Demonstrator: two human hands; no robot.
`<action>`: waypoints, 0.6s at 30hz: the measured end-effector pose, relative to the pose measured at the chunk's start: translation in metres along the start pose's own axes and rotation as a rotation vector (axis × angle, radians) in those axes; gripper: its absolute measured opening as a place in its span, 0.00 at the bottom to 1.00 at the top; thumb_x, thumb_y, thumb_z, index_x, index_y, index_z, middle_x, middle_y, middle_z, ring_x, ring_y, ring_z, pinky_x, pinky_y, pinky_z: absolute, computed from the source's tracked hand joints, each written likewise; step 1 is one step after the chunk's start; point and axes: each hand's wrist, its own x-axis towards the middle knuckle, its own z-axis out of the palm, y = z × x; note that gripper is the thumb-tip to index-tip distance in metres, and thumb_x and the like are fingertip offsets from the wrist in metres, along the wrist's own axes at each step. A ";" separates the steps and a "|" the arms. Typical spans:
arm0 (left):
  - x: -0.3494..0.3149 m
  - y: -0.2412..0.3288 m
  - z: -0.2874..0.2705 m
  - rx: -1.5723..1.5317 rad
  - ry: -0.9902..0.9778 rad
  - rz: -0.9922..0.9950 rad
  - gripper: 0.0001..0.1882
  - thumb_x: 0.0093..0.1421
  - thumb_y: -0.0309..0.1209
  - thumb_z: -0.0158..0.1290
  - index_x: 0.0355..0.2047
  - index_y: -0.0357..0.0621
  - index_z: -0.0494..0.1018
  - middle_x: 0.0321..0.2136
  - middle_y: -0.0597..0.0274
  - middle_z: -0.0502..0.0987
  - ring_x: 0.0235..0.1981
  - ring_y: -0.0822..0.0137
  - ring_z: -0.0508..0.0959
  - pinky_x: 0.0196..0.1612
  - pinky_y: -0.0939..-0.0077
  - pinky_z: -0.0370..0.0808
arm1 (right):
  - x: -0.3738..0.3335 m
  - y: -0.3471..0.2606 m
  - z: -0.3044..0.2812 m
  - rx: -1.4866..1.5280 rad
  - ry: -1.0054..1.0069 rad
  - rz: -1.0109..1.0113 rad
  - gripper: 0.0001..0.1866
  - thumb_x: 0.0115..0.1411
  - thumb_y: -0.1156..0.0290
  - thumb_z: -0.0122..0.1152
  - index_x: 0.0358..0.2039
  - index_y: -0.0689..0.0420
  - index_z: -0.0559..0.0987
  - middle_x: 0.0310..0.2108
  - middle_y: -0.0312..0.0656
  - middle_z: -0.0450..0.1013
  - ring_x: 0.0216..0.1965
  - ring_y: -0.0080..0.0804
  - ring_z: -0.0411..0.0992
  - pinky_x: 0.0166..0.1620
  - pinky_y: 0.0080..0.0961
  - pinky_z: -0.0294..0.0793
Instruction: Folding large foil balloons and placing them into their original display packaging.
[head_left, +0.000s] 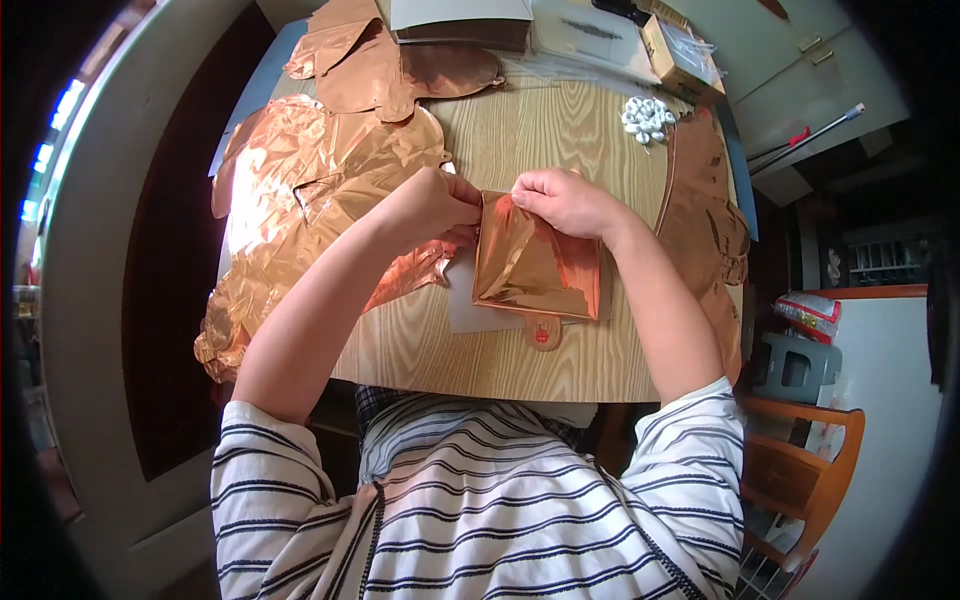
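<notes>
Near the middle of the table lies a folded copper-coloured foil balloon (535, 265), a shiny rectangle with a rounded tab (542, 332) at its near edge. Beneath it a greyish flat sheet (475, 310) shows at the left. My left hand (440, 205) is closed at the balloon's far left corner, pinching its edge; some fingertips are hidden. My right hand (570, 200) pinches the far edge with thumb and forefinger. A large crumpled copper foil balloon (310, 190) spreads out beside my left forearm.
More flat copper foil pieces lie at the far left (400, 75) and along the right side (705, 200). Small white glossy pieces (648, 120) are heaped at the far right. Behind stand a white box (460, 22), clear plastic bags (590, 45) and a small carton (680, 60).
</notes>
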 end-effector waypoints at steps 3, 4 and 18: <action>0.003 -0.010 0.003 -0.011 0.045 0.030 0.08 0.60 0.24 0.60 0.38 0.31 0.79 0.31 0.59 0.81 0.31 0.71 0.83 0.35 0.79 0.81 | 0.001 0.002 0.002 -0.015 0.005 -0.018 0.14 0.69 0.62 0.54 0.37 0.60 0.78 0.27 0.36 0.74 0.32 0.23 0.69 0.40 0.27 0.71; 0.004 -0.014 0.003 -0.020 0.058 0.045 0.08 0.60 0.24 0.60 0.37 0.30 0.78 0.30 0.59 0.81 0.31 0.71 0.83 0.34 0.79 0.81 | 0.001 0.002 0.003 -0.012 0.001 -0.011 0.14 0.69 0.62 0.54 0.37 0.60 0.78 0.28 0.36 0.75 0.32 0.23 0.70 0.41 0.28 0.72; -0.017 -0.028 0.020 -0.180 0.117 0.020 0.09 0.64 0.25 0.58 0.38 0.30 0.74 0.32 0.56 0.81 0.32 0.68 0.83 0.36 0.78 0.81 | -0.005 0.004 0.026 -0.185 0.146 -0.095 0.15 0.70 0.60 0.50 0.38 0.57 0.78 0.28 0.42 0.77 0.34 0.36 0.75 0.52 0.35 0.68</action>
